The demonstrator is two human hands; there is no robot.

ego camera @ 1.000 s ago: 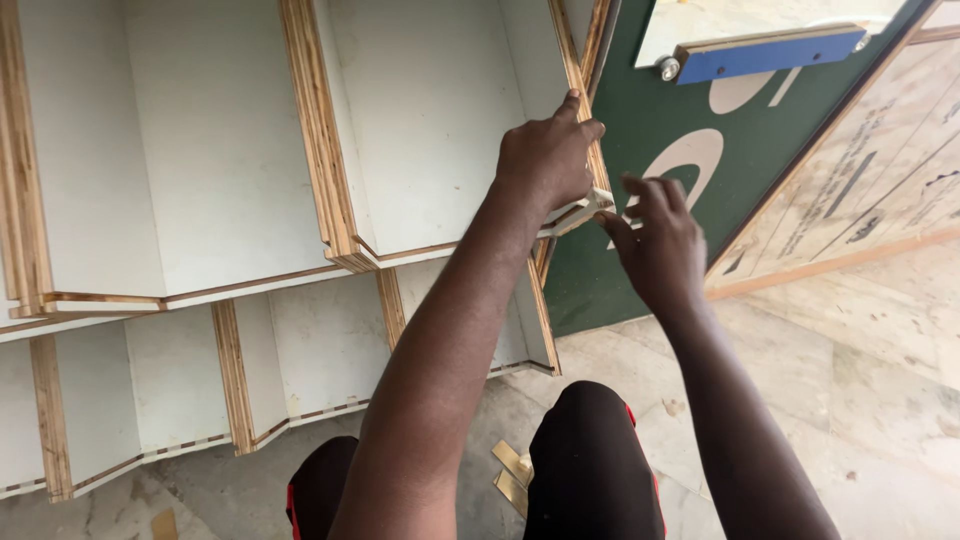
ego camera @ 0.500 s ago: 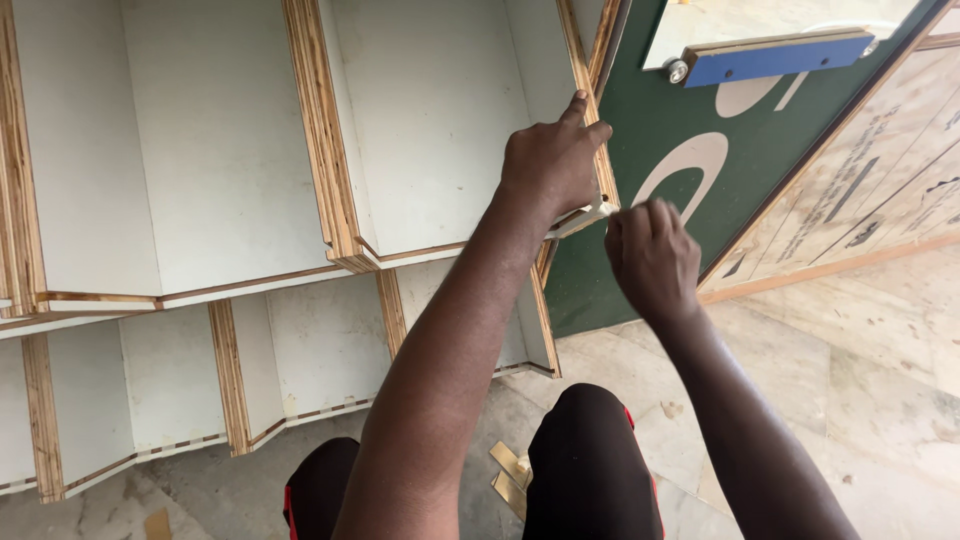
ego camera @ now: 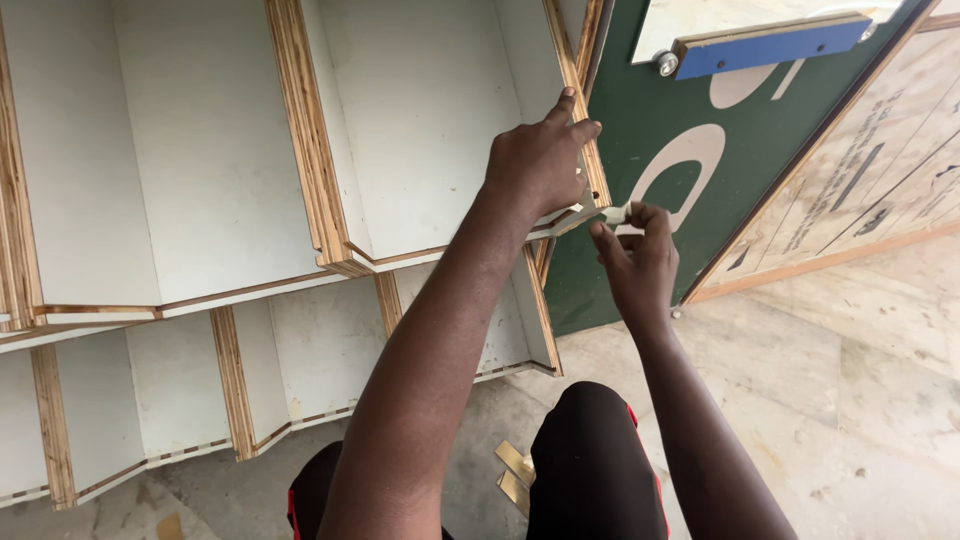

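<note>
1. Head view, the hands: the left hand rests knuckles-up against the front edge of a white laminated plywood cabinet. Its fingers are curled together, with the forefinger stretched up along the raw striped ply edge.
2. A thin pale strip of edge banding sticks out from under the left hand, at the lower right corner of the cabinet's upper compartment.
3. The right hand is just beside and below the left. Its thumb and fingertips are drawn together and pinch the free end of the strip; the other fingers are bent inward.
4. Head view, the signs: to the right of the cabinet a dark green board leans upright, painted with large cream-white curved shapes. A blue bar with a round metal fitting at its left end lies across the board's top, below a pale panel.
5. Further right a pale plywood sheet stands tilted, with faint dark stencilled marks and a wooden batten along its lower edge.
6. Below, on the dusty concrete floor, small yellowish offcuts lie between the person's knees, which are clad in black.
</note>
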